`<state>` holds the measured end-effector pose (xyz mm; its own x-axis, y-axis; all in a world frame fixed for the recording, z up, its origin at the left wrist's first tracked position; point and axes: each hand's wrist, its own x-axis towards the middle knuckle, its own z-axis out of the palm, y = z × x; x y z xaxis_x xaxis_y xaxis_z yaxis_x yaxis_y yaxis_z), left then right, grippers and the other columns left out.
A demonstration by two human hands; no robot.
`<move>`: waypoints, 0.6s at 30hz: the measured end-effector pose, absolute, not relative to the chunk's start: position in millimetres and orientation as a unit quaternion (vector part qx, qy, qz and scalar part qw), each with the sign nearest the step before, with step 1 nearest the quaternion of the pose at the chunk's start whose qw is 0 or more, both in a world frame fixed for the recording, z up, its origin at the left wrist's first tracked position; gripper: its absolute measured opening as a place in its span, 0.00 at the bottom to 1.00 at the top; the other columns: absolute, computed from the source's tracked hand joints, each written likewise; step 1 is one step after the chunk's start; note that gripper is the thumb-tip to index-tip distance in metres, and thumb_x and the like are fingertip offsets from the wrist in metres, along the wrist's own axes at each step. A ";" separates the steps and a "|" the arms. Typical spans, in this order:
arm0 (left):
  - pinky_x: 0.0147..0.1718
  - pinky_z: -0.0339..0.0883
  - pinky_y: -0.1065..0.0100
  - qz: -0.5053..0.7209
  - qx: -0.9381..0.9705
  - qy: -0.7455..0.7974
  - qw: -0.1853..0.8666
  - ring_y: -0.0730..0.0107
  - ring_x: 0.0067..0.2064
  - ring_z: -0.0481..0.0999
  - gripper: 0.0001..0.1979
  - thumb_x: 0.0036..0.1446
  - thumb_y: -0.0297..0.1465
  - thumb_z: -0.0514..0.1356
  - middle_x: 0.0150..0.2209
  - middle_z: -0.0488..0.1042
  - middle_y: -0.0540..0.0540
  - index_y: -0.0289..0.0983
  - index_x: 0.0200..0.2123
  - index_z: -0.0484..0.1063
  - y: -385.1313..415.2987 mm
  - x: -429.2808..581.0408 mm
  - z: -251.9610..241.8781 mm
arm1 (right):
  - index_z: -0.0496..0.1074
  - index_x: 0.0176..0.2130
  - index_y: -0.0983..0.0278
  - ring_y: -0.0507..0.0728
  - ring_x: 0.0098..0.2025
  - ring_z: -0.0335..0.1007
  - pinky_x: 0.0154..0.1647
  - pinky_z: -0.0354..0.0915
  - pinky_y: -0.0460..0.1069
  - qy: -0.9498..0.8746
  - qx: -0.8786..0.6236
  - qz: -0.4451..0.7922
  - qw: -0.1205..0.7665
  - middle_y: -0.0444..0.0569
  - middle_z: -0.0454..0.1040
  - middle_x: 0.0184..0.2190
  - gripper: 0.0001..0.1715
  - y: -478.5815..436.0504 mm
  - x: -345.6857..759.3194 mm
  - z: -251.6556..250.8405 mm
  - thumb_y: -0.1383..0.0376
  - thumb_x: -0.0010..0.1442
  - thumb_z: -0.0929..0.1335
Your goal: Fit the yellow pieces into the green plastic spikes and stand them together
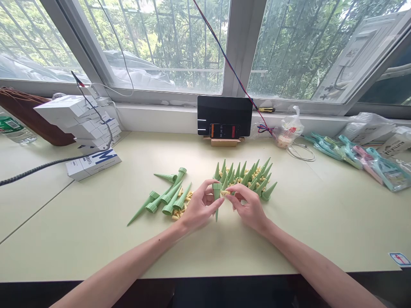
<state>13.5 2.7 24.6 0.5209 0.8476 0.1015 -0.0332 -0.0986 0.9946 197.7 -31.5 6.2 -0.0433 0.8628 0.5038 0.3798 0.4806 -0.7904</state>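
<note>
My left hand (199, 205) holds a green plastic spike (217, 199) between thumb and fingers, its ribbed cap end up and its tip pointing down. Close beside it, my right hand (248, 204) pinches a small yellow plastic piece (225, 192) near the spike's cap. Left of my hands lies a loose group of green spikes (173, 201), with small yellow pieces (180, 212) among and beside them. Behind my right hand, many green spikes (239, 171) stand point up in a dense cluster with yellow pieces (255, 174) between them.
At the back, a phone (224, 131) leans against a black tablet-like panel (205, 109). White boxes (93, 164) and a black braided cable (48, 162) are at left. A plastic-wrapped cup (287, 132) and bagged coloured clips (366, 160) lie at right, below the windows.
</note>
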 end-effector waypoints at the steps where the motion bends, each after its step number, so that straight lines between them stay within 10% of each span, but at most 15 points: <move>1: 0.21 0.65 0.76 0.372 0.640 0.318 0.592 0.79 0.23 0.65 0.22 0.59 0.40 0.64 0.29 0.67 0.53 0.40 0.53 0.62 2.7 13.4 24.5 | 0.73 0.41 0.61 0.50 0.22 0.66 0.22 0.65 0.47 -0.685 -0.455 0.230 0.520 0.48 0.73 0.33 0.09 -31.4 197.6 6.4 0.59 0.69 0.66; 18: 0.17 0.65 0.76 0.369 0.633 0.317 0.603 0.82 0.19 0.65 0.22 0.60 0.39 0.65 0.31 0.69 0.53 0.41 0.53 0.62 4.6 12.8 22.0 | 0.73 0.41 0.61 0.50 0.24 0.65 0.22 0.66 0.47 -0.683 -0.445 0.235 0.530 0.48 0.73 0.35 0.08 -31.6 197.9 5.7 0.61 0.69 0.66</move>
